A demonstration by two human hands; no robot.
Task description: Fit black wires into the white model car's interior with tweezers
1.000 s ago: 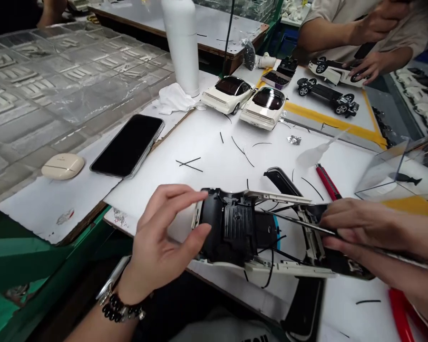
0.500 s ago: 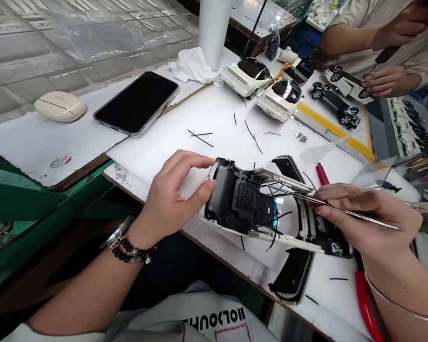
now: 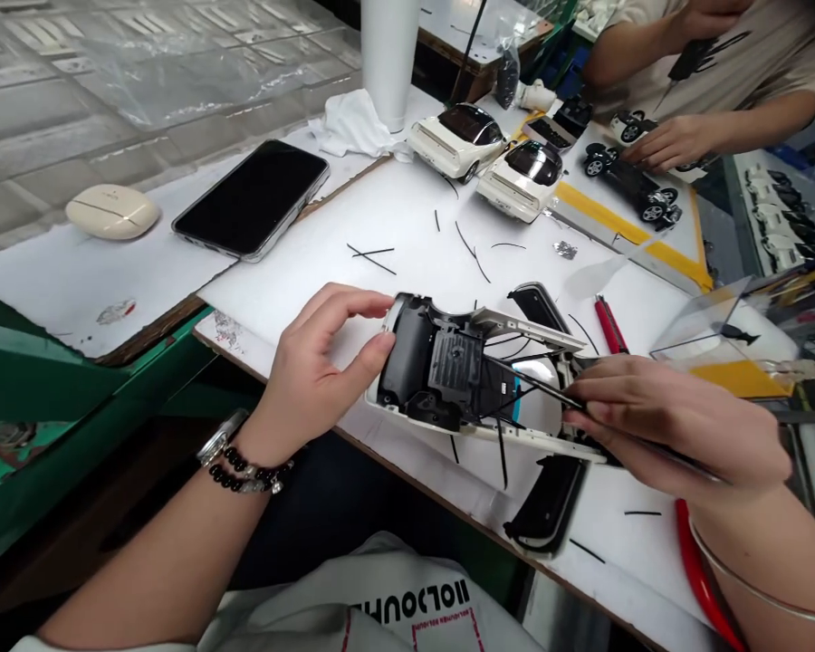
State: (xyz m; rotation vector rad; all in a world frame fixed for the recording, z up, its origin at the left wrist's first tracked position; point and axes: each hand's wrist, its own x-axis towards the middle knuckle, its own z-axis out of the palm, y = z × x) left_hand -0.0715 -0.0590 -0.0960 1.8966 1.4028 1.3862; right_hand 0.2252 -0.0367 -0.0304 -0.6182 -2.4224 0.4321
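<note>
Here, above a white surface [image 3: 292, 281], the left hand [image 3: 322, 371] pinches an upturned toy car [image 3: 454, 360], and the right hand [image 3: 679, 426] grips a thin tool [image 3: 547, 388] across its opening, which, slipping, could snag the black strips [image 3: 502, 453].

The left wrist [image 3: 266, 441] bore a silvery metal watch [image 3: 222, 440] and two strands of dark round beads [image 3: 248, 477] with a small silvery charm [image 3: 276, 486]. A thin, plain silvery bangle [image 3: 788, 607] encircled the right forearm [image 3: 753, 543]. The pale grey garment [image 3: 312, 602] carried black block lettering [image 3: 425, 604], smaller red print [image 3: 441, 623] and red dashed lines [image 3: 476, 629].
</note>
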